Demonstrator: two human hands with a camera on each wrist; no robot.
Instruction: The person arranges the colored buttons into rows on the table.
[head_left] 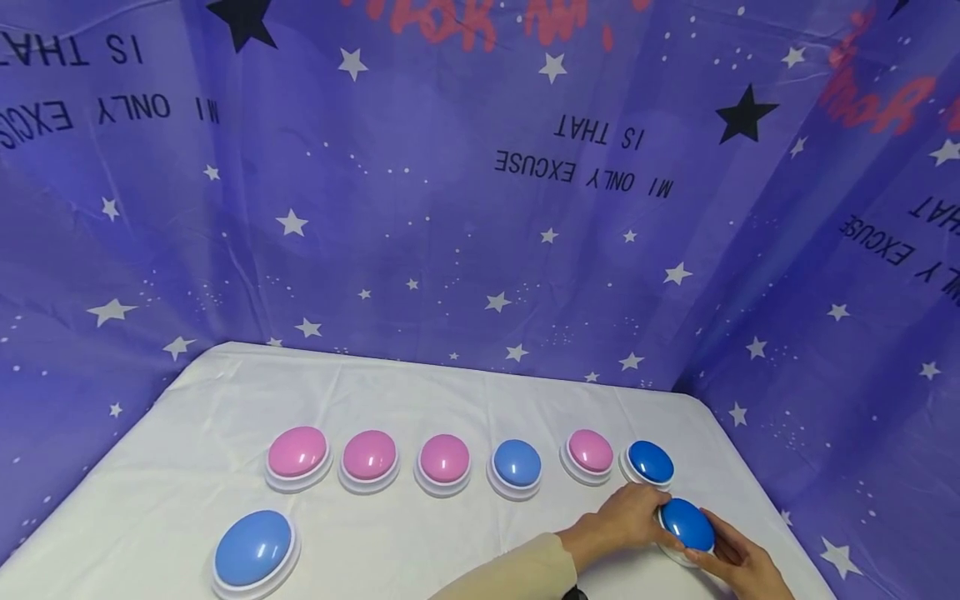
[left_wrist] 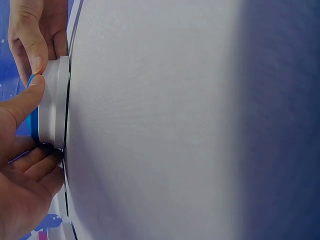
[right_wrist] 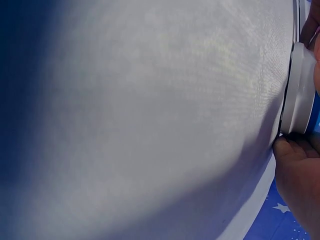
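Note:
Both hands hold one dark blue dome push button (head_left: 687, 523) with a white base at the front right of the table. My left hand (head_left: 632, 518) grips its left side, thumb on the near edge of the dome. From the right, my right hand (head_left: 744, 560) grips the opposite side, its thumb also at the near edge. In the left wrist view, the white base (left_wrist: 54, 102) stands at the cloth surface between the two hands. Part of the same base (right_wrist: 298, 90) shows in the right wrist view, with right-hand fingers (right_wrist: 295, 155) against it.
Behind stands a row: several pink buttons (head_left: 369, 456), a light blue button (head_left: 517, 463) and another dark blue button (head_left: 650, 462) close to my left hand. A larger-looking light blue button (head_left: 253, 548) sits front left. Purple star-printed curtains (head_left: 450, 208) enclose the white-clothed table (head_left: 390, 550).

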